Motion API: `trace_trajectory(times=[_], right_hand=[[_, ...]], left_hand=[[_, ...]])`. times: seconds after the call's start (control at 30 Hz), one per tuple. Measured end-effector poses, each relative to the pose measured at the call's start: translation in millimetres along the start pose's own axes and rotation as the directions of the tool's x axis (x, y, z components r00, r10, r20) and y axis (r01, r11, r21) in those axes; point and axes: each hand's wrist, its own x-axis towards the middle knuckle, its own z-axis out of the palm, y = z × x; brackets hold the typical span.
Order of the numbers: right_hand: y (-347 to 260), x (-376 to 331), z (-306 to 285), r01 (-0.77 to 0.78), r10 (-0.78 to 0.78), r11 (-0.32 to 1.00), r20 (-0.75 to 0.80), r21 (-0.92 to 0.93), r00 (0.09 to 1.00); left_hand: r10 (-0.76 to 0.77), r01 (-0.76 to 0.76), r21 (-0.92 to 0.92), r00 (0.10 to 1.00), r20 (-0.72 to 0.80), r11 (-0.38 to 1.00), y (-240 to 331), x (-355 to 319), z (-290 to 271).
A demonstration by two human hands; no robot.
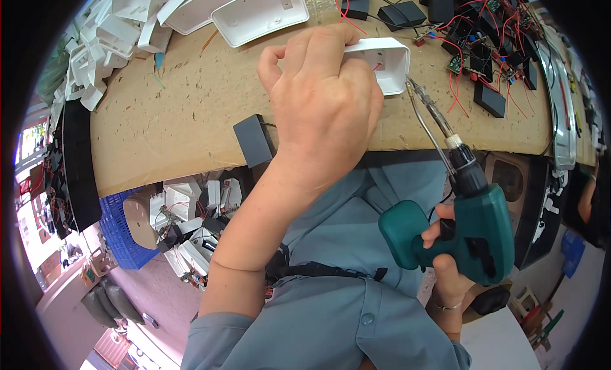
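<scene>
My left hand (321, 99) rests over a white plastic housing (389, 61) on the brown workbench (165, 115) and grips its near side. A thin red wire shows inside the housing. My right hand (445, 255) holds a green cordless screwdriver (471, 230) by its handle, below the bench edge. Its long bit (426, 109) points up and left, with the tip just beside the housing's right corner. A small black box (253, 139) lies at the bench edge next to my left wrist.
Several white housings (254, 10) are stacked at the back left. Black boxes with red wires and small circuit boards (484, 45) crowd the back right. A blue crate (121, 230) with more parts stands below the bench on the left.
</scene>
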Motion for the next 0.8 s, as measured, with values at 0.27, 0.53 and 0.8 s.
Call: trace_trajectory(times=[0.27,0.53,0.8], right_hand=[[6.8,6.7,7.5,-0.004,0.003,1.0,0.044,0.012,0.999],[6.1,9.2,13.2,-0.018,0.018,0.999,0.022,0.039,1.0],[4.7,12.6,13.4,-0.025,0.025,0.999,0.035,0.021,0.999]], left_hand=[[-0.051,0.051,-0.009,0.999,-0.004,0.999,4.4,3.5,0.6],[0.024,-0.021,0.148,1.0,-0.02,0.989,7.1,5.3,-12.1],[0.023,-0.021,0.117,1.0,-0.011,0.993,8.9,5.7,-12.6]])
